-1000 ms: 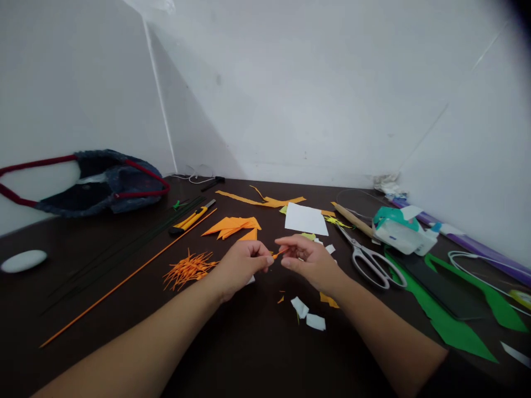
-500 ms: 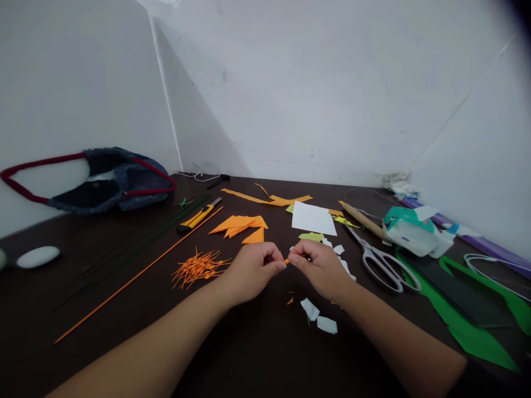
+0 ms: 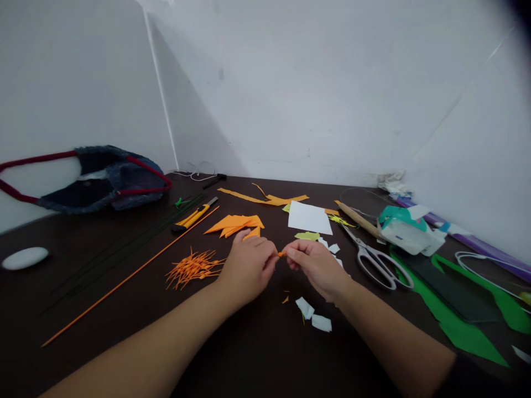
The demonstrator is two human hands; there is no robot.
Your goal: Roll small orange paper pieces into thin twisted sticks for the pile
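My left hand (image 3: 248,267) and my right hand (image 3: 316,266) meet over the middle of a dark table (image 3: 232,354). Both pinch a small orange paper strip (image 3: 281,254) between thumb and fingertips, and only its short middle shows between them. A heap of thin orange paper slivers (image 3: 191,267) lies just left of my left hand. Orange paper cut-outs (image 3: 235,224) lie beyond my left hand. Small white paper scraps (image 3: 314,315) lie on the table below my right wrist.
Scissors (image 3: 372,256) and a white-and-teal tape dispenser (image 3: 404,229) lie to the right, with green paper (image 3: 460,326) beyond them. A white sheet (image 3: 308,218), a yellow utility knife (image 3: 194,215), a long orange stick (image 3: 128,273) and a dark bag (image 3: 103,179) are at the back and left.
My two hands have come together, so less of the orange strip shows between the fingertips. The view has shifted slightly.
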